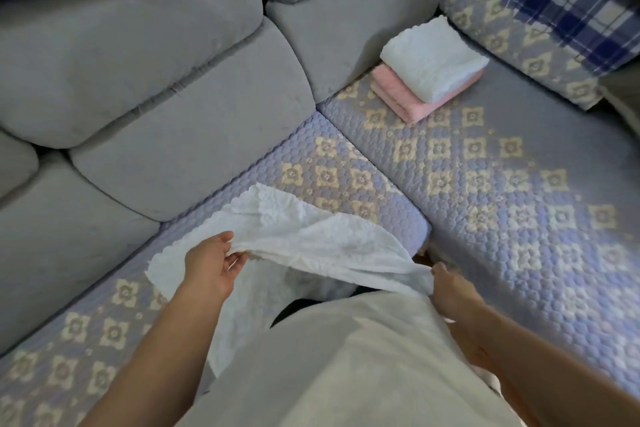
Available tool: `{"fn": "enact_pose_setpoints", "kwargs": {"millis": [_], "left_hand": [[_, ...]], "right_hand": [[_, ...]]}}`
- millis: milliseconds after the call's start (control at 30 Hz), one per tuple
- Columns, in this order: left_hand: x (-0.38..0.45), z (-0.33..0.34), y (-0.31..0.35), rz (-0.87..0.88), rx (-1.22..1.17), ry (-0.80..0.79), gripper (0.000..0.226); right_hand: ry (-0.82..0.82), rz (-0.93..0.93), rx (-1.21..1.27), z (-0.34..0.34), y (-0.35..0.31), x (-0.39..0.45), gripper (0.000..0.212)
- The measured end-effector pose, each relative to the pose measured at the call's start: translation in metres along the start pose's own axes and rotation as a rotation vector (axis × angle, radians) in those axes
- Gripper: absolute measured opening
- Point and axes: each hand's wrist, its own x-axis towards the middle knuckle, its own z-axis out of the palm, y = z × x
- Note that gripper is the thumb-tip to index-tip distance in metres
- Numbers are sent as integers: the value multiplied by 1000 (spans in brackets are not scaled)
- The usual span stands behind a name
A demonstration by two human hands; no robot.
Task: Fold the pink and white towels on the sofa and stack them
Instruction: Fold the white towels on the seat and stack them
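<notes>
A grey sofa (145,87) with thick back cushions fills the left and far part of the view, its seats covered by a quilted lilac cover (502,184) with cream flower diamonds; its near-left and right ends run out of frame. At the far right lies a blue plaid pillow (571,10), partly cut off by the edge. The person's pale shirt (363,367) blocks the near middle, hiding the lower part of the unfolded white towel (311,236) held above the seat edge (its hanging end disappears behind the shirt). On the far seat sits a stack: a folded white towel (433,57) resting on a folded pink towel (412,99). The left hand (211,263) pinches the loose towel's near-left edge between thumb and fingers; the right hand (450,291) grips its right corner, fingers mostly hidden by cloth.
</notes>
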Motion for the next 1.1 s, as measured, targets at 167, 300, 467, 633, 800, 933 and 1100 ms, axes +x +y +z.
{"fn": "enact_pose_setpoints", "kwargs": {"millis": [167, 300, 467, 633, 800, 933, 1100], "left_hand": [[-2, -13, -4, 107, 106, 87, 24], [4, -25, -6, 178, 338, 154, 31], [4, -35, -10, 185, 453, 148, 32], [-2, -34, -17, 380, 911, 155, 30], [4, -32, -5, 198, 584, 84, 21], [13, -37, 10, -33, 157, 19, 14], [11, -36, 9, 27, 195, -19, 23]], "right_hand": [[133, -14, -81, 9, -13, -2, 38], [212, -68, -130, 12, -16, -9, 20], [419, -22, 60, 16, -14, -20, 15], [482, 193, 639, 21, -20, -30, 12], [582, 138, 574, 12, -11, -24, 20], [671, -10, 421, 4, 8, -30, 9], [434, 433, 992, 22, 30, -15, 24]]}}
